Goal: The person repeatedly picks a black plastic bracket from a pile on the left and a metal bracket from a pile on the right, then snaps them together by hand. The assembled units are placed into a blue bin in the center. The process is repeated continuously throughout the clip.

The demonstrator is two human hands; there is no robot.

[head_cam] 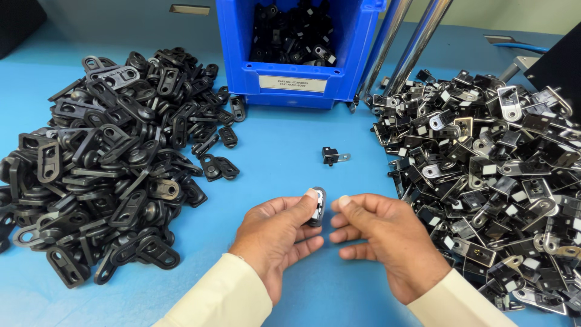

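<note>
Bracket (317, 206), small, black with a metal face, sat pinched between thumb and fingers of the left hand (275, 233), low over the blue table (278, 163), apparently raised edge-on for a close look. Its long axis ran nearly upright, rounded end toward the blue bin (290, 79). The right hand (387, 239) hovered just beside it, fingers loosely curled and holding nothing. One assembled piece (333, 156) lay alone beyond, between the black pile (109, 157) and the mixed metal pile (496, 175).

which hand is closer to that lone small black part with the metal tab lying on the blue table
Right. The right hand lies just below and right of the small black part with the metal tab; the left hand lies farther below, to its left.
</note>
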